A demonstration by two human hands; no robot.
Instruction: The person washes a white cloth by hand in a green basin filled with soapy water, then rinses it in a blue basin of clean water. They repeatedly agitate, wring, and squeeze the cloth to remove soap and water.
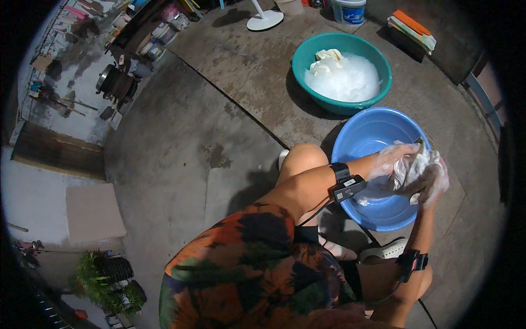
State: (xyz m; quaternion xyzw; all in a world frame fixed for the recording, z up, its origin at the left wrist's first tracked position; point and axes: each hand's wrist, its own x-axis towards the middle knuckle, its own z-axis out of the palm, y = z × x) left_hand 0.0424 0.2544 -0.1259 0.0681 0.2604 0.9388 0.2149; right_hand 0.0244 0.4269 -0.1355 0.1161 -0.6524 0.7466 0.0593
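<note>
Both my hands are wet with suds and hold a bunched white cloth (415, 166) over the right side of a blue plastic basin (382, 224). My left hand (396, 156) grips the cloth's upper left part, and my right hand (436, 183) is closed round its right and lower side. Part of the cloth hangs down into the blue basin. Just beyond stands a green plastic basin (302, 80) holding thick white foam (349, 82) with a pale cloth (328, 55) sticking out of it.
Folded cloths, orange on top (411, 22), lie on a dark low stand at the upper right. A white bucket with a blue label (349, 12) and a round white stand base (265, 20) are behind the green basin. My knee (306, 154) is left of the blue basin.
</note>
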